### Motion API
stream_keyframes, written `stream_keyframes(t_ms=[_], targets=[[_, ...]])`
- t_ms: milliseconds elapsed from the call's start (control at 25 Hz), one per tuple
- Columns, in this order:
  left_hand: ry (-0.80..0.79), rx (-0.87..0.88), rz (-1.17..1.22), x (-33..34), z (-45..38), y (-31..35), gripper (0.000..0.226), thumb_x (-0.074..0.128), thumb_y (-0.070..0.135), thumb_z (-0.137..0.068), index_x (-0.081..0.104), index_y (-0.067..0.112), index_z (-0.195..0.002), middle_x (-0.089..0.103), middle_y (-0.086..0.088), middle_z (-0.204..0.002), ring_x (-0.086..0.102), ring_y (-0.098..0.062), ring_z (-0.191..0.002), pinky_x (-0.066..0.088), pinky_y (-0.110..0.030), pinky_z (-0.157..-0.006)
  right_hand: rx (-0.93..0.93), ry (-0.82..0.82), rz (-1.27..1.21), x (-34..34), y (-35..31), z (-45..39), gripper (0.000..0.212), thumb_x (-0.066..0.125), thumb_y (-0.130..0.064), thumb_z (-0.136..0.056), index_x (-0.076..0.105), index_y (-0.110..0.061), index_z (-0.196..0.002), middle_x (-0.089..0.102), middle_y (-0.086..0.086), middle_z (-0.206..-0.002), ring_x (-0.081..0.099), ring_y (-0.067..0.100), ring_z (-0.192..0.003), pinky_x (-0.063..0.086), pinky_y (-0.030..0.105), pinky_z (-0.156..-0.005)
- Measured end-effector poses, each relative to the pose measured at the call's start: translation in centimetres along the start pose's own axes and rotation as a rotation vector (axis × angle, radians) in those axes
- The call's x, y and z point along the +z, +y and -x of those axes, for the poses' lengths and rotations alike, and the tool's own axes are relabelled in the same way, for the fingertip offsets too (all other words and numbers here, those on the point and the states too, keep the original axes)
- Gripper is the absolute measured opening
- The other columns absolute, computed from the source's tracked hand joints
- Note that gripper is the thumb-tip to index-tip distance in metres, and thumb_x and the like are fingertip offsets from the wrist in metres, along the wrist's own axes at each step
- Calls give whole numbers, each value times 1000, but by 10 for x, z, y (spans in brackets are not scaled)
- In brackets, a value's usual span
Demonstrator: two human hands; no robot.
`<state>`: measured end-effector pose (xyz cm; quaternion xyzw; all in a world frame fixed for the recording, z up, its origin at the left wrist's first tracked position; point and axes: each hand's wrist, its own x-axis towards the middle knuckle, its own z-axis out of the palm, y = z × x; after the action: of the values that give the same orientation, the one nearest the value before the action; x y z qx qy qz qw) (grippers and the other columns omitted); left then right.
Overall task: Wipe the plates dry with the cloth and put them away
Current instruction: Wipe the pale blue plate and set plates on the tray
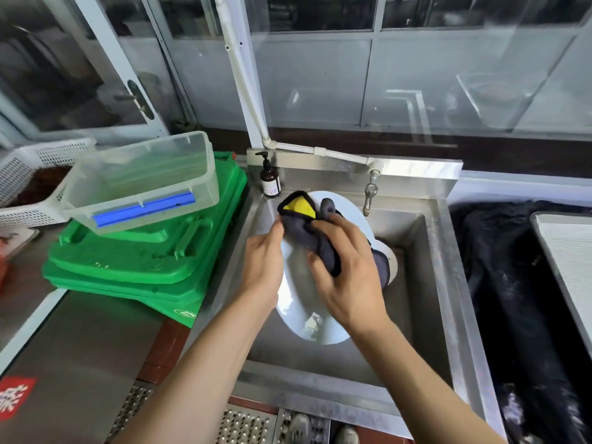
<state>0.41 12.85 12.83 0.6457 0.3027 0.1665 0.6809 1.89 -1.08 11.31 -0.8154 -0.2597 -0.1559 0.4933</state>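
Head view: over the sink [426,251], the left hand [262,264] grips the plate's [298,302] rim, steadying it, while the right hand's [346,270] curled fingers press the cloth [323,245] across its face.

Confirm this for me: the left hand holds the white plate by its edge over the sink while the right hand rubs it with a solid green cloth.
Not quite. In the head view the cloth is dark grey with a yellow side showing at its top, not green. The rest stands: the left hand holds the white plate by its edge over the sink, and the right hand rubs it.
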Motion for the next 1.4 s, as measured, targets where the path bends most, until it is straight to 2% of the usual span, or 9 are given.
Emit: stream_keyframes(t_ms=[240, 320, 560, 720, 840, 1040, 1120, 1280, 1400], targets=[[66, -170, 45, -1, -7, -1, 48, 61, 53, -95, 74, 10, -77, 74, -7, -71, 69, -23, -66, 57, -32, -65, -259, -21, 213, 10, 9, 67, 36, 69, -27, -96, 68, -13, -129, 55, 12, -143, 49, 31, -137, 38, 53, -115], [38, -136, 24, 3, -5, 1, 50, 60, 51, -96, 75, 15, -65, 73, 0, -64, 70, -15, -60, 52, -25, -56, -123, 39, 135, 11, 2, 47, 37, 67, -24, -93, 67, -15, -129, 54, 11, -143, 49, 30, -135, 37, 49, -116], [-24, -51, 36, 3, 4, 1, 40, 61, 63, -84, 66, 24, -74, 62, -3, -80, 55, -15, -76, 44, -32, -73, 334, 85, -56, -1, -15, -42, 32, 61, -20, -90, 66, -22, -121, 55, -6, -111, 58, 26, -111, 42, 28, -96], [47, -58, -6, 0, 3, -2, 47, 63, 51, -95, 65, 21, -60, 61, 3, -65, 53, -14, -67, 42, -28, -64, 168, 29, -30, -2, -16, 3, 34, 63, -20, -85, 66, -28, -117, 60, -11, -116, 52, 8, -118, 36, 16, -102], [53, -99, -43, -2, 7, -12, 53, 61, 53, -96, 62, 16, -58, 59, 0, -62, 52, -9, -56, 41, -25, -56, 102, -12, 14, -4, -5, 18, 35, 62, -23, -86, 66, -27, -120, 61, -9, -121, 52, 9, -120, 34, 15, -103], [-26, 12, -128, -4, 13, -11, 49, 58, 53, -98, 40, 25, -61, 29, -2, -63, 26, -13, -55, 21, -24, -48, 508, 58, -53, -15, 14, -47, 20, 61, -21, -91, 67, -24, -110, 58, -2, -102, 58, 25, -100, 32, 21, -74], [-30, 55, -131, -4, 11, -5, 59, 59, 50, -98, 31, 26, -51, 24, 6, -54, 22, -10, -49, 18, -23, -44, 431, 78, -25, -12, 3, -46, 21, 62, -21, -89, 67, -26, -109, 55, -5, -99, 57, 22, -96, 32, 22, -74], [-37, 89, -114, -5, 8, -4, 48, 59, 50, -91, 42, 18, -60, 30, -1, -59, 25, -11, -52, 20, -30, -51, 129, -57, -21, -6, -8, -27, 31, 62, -23, -84, 68, -26, -115, 60, -5, -109, 56, 11, -103, 39, 18, -91], [-36, 92, -148, -12, 9, -5, 61, 58, 60, -93, 32, 26, -50, 27, 4, -53, 26, -12, -51, 20, -29, -52, 340, 30, -63, -19, 22, -45, 24, 61, -18, -91, 67, -22, -114, 63, 3, -107, 58, 17, -99, 38, 21, -84]])
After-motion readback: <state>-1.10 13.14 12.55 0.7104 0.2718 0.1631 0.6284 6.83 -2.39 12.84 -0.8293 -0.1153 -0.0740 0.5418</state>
